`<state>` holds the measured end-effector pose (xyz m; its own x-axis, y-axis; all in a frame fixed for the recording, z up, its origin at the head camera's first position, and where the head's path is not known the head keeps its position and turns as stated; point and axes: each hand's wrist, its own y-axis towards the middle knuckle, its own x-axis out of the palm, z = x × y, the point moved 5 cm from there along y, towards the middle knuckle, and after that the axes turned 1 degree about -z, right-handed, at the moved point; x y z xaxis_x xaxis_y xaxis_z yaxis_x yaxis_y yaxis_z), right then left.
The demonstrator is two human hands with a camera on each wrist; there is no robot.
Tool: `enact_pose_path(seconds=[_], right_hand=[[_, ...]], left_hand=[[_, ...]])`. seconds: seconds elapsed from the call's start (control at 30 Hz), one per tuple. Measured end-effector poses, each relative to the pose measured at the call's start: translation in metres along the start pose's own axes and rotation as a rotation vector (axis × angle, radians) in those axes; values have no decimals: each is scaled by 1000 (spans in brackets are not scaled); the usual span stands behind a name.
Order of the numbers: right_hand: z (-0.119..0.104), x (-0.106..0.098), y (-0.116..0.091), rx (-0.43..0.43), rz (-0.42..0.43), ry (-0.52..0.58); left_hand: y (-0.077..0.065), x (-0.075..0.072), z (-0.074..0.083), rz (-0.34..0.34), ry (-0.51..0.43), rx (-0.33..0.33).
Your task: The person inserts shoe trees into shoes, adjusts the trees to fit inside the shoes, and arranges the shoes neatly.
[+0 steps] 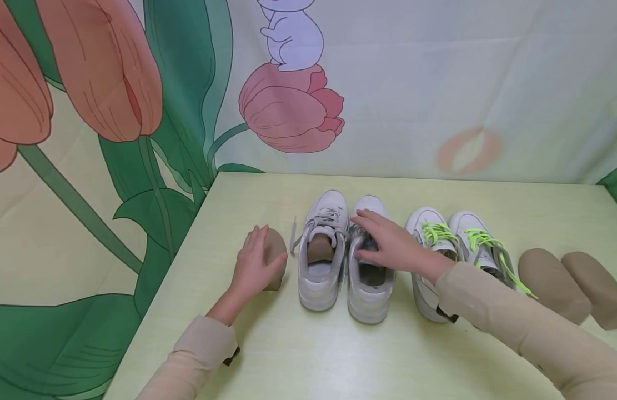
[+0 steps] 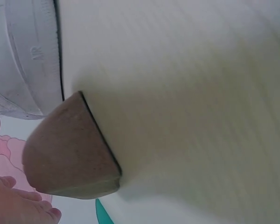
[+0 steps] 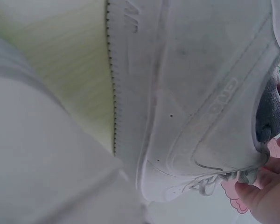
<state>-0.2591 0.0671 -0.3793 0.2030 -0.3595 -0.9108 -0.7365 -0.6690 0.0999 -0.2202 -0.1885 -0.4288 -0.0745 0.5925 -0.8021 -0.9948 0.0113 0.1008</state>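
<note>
My left hand (image 1: 255, 261) is at the left side of a brown, rounded shoe insert (image 1: 275, 248), thumb spread from the fingers. In the left wrist view the insert (image 2: 72, 149) rests on the table, beside the fingertips. My right hand (image 1: 388, 239) reaches over the right-hand sneaker (image 1: 370, 303) of a white, grey-laced pair. In the right wrist view its fingers (image 3: 254, 193) pinch the tongue by the laces (image 3: 205, 184). The inside of this sneaker looks dark. The left-hand sneaker (image 1: 318, 294) holds a brown insert (image 1: 320, 249) under its tongue.
Right of the grey-laced pair stand two white sneakers with neon-green laces (image 1: 435, 233), partly behind my right forearm. Two more brown inserts (image 1: 550, 280) lie at the far right. A flower-printed cloth (image 1: 388, 111) hangs behind the pale table (image 1: 308, 355).
</note>
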Motion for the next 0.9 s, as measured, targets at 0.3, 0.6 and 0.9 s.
enact_pose_path(seconds=[0.3,0.6,0.9], right_hand=[[8,10,-9,17,-44,-23],[13,16,-12,48,-59,-89],[13,19,-12,75,-53,-138]], left_hand=[[-2,5,-11,-18,12,-36],[-3,10,-19,-21,12,-54],[-2,15,-24,-31,17,-73]])
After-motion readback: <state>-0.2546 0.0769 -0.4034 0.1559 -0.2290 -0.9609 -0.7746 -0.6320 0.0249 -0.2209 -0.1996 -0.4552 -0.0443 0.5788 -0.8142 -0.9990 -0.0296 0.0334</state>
